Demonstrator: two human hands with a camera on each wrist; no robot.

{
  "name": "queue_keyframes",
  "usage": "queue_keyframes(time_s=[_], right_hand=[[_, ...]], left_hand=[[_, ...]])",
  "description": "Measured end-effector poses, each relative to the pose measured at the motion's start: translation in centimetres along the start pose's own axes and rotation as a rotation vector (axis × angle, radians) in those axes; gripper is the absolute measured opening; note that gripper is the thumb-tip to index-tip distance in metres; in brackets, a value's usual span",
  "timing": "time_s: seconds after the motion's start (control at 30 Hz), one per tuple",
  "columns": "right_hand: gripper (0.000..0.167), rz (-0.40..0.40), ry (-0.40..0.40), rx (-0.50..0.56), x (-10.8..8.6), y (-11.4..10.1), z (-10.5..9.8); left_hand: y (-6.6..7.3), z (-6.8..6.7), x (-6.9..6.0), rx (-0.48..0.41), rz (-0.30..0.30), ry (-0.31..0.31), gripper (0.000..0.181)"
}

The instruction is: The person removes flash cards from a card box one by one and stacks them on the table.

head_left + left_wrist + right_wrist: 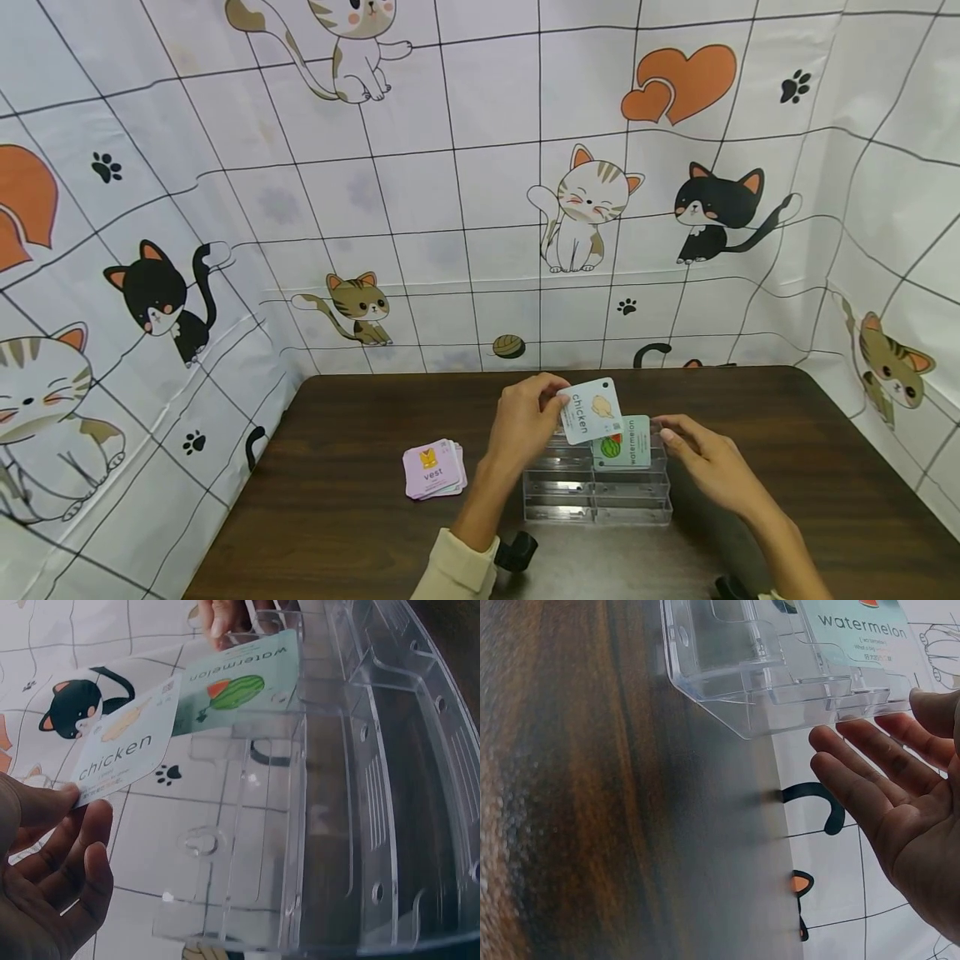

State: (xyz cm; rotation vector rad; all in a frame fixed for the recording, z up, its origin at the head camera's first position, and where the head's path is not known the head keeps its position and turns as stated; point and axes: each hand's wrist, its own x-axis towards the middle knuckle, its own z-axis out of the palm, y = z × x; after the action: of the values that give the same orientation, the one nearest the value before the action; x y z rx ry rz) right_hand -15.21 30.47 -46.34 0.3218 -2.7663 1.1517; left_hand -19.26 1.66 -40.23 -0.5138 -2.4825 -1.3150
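Between thumb and fingers my left hand pinches a card reading "chicken", tilted above the back left of a clear tiered card rack. A green "watermelon" card stands in the rack's back right section. In the left wrist view the chicken card overlaps an edge of the watermelon card. My right hand is at the rack's right side; in the right wrist view its fingertips touch the rack's edge and the fingers are fairly straight.
Left of the rack, a small stack of cards lies on the dark wooden table, a pink "vest" card on top. Behind the table hangs a white cloth with a grid and printed cats.
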Motion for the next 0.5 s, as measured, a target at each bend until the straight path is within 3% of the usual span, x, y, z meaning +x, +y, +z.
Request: queue_keyframes(time_s=[0.5], right_hand=[[0.036,-0.009,0.006,-0.013,0.0,-0.1,-0.1]], left_hand=[[-1.1,-1.0,0.0,-0.006,-0.008,-0.004,0.014]])
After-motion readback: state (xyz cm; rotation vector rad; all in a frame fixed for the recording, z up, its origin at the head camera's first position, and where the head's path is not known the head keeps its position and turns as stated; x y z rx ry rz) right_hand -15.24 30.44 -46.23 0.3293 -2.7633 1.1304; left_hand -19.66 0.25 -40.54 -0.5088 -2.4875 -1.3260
